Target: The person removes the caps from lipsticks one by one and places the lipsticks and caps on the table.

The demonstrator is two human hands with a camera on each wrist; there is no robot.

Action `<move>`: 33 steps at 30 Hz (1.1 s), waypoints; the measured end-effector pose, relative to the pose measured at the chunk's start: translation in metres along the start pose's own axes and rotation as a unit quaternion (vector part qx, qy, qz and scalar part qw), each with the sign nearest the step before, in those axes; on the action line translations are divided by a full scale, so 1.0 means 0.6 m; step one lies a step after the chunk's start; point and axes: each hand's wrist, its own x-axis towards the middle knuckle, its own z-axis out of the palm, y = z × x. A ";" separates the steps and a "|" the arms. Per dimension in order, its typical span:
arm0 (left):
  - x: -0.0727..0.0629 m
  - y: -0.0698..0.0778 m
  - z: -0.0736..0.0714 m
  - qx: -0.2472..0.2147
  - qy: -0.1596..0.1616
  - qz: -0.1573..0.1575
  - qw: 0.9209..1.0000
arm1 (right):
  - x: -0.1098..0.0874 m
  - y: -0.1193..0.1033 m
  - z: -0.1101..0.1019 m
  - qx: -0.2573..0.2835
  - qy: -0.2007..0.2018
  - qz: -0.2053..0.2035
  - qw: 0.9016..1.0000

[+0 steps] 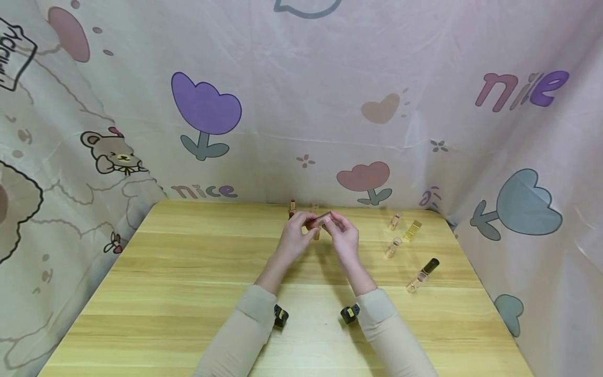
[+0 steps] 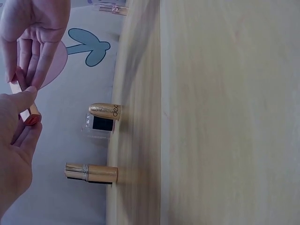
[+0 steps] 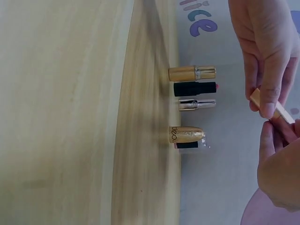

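Observation:
Above the back of the table, both hands hold one rose-gold lipstick tube [image 1: 319,220] between them. My left hand [image 1: 295,238] pinches its left end, and my right hand [image 1: 345,241] grips the right end with thumb and fingers. A dark red end of the tube [image 2: 31,116] shows in the left wrist view. Fingers cover part of it. Below and behind the hands stand a gold lettered bullet-shaped tube [image 3: 185,135], a gold lipstick [image 3: 191,73], a black lipstick [image 3: 194,88] and a silver lipstick [image 3: 197,104], all upright.
On the table's right side are a small pink clear tube [image 1: 394,221], a gold tube [image 1: 413,230], another clear tube [image 1: 393,247] and a clear tube with a black cap [image 1: 431,266]. A patterned curtain [image 1: 282,104] hangs behind the wooden table [image 1: 165,293].

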 end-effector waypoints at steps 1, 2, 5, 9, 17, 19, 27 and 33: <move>0.000 -0.001 -0.001 0.001 0.000 0.002 1.000 | 0.000 0.000 0.000 0.002 -0.002 0.001 1.000; 0.000 -0.002 -0.001 0.000 0.000 0.004 1.000 | 0.000 0.000 -0.001 0.003 -0.005 0.001 1.000; -0.001 -0.004 -0.004 -0.005 -0.001 0.010 1.000 | 0.000 0.001 -0.002 0.001 -0.012 0.003 1.000; -0.002 -0.003 -0.008 -0.006 -0.001 0.013 1.000 | -0.002 -0.001 -0.002 0.004 -0.013 0.009 1.000; -0.002 0.006 -0.016 0.004 -0.011 0.005 1.000 | -0.006 -0.002 0.000 0.002 -0.008 0.014 1.000; -0.002 0.008 -0.019 0.010 -0.011 0.006 1.000 | -0.006 -0.002 0.001 0.004 -0.008 0.013 1.000; -0.002 0.017 -0.028 0.026 -0.011 0.013 1.000 | -0.012 -0.005 0.005 0.014 -0.001 0.005 1.000; -0.003 0.020 -0.032 0.032 -0.011 0.021 0.999 | -0.017 -0.004 0.008 0.021 0.003 0.003 1.000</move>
